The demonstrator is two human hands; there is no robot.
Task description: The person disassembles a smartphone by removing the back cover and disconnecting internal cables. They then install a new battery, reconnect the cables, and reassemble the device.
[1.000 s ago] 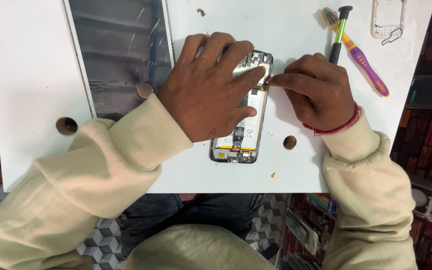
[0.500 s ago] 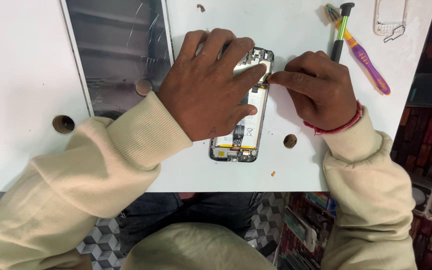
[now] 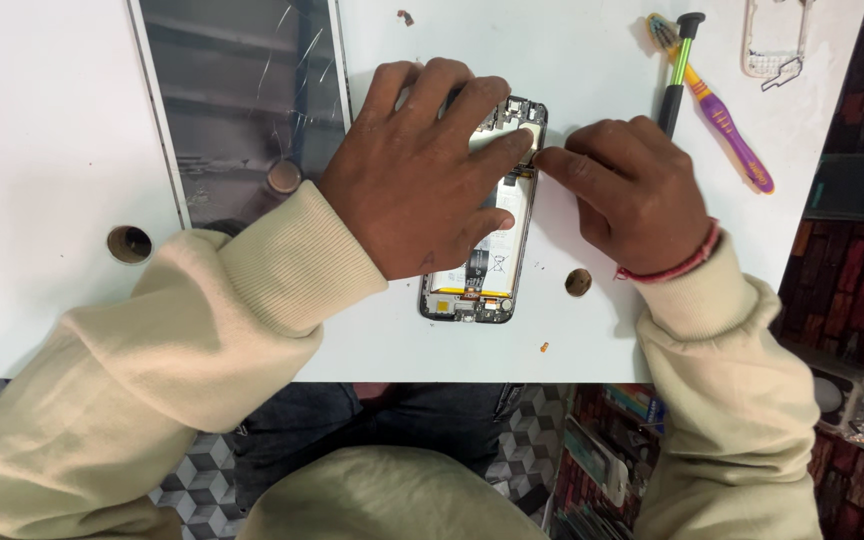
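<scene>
An opened phone (image 3: 482,275) with its back cover off lies on the white table (image 3: 52,150), showing a battery and circuit parts. My left hand (image 3: 417,175) lies flat over the phone's upper half and presses it down. My right hand (image 3: 632,185) rests beside the phone's top right corner. Its fingertips are pinched together at the phone's edge, touching my left index finger. Whether something small is pinched there is hidden.
A dark glass panel (image 3: 242,100) with cracks lies at the left of the phone. A black and green screwdriver (image 3: 677,65) and a purple toothbrush (image 3: 722,120) lie at the upper right. A pale phone frame (image 3: 777,40) sits at the top edge. Round holes (image 3: 129,243) pierce the table.
Both hands stay on the phone's top end. My right fingertips have shifted slightly along its upper right edge.
</scene>
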